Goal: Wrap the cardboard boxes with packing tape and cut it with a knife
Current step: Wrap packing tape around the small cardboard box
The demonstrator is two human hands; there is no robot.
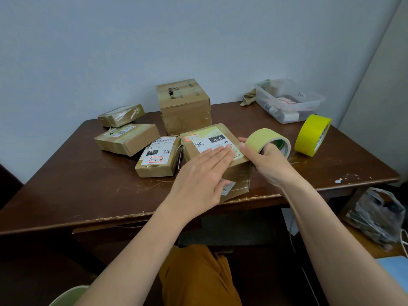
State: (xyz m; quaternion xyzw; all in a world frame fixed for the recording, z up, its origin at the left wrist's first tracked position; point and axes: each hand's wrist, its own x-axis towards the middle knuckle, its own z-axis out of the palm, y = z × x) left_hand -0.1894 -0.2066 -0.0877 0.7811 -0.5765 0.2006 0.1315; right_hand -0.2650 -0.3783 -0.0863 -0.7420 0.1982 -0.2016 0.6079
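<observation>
Inside the core of the pale tape roll (268,141): my right hand's (268,161) fingers are hooked through it, thumb over the outer face, firm hold. The roll sits right at the far right edge of the labelled box (215,154), touching or very nearly so. I can't see the free tape end from here.

Just left of that grip, my left hand (204,171) lies flat, fingers straight, pressing down on the box top across its shipping label. It holds nothing, just pins the box.

Judgement on doing this step well: keep the flat palm loaded so the box doesn't skid on the table (77,184) when I pull. Get the tape end stuck down on cardboard, then draw the roll away under steady tension, low to the surface, and smooth behind it with the left palm. The box sits near the table's near edge, so pull sideways, not toward me.

Further right of the roll: a bright yellow tape roll (312,134) on edge, spare. Left of the pinned box: a smaller labelled box (157,156), touching or nearly. No knife that I can identify; locate it before cutting.
</observation>
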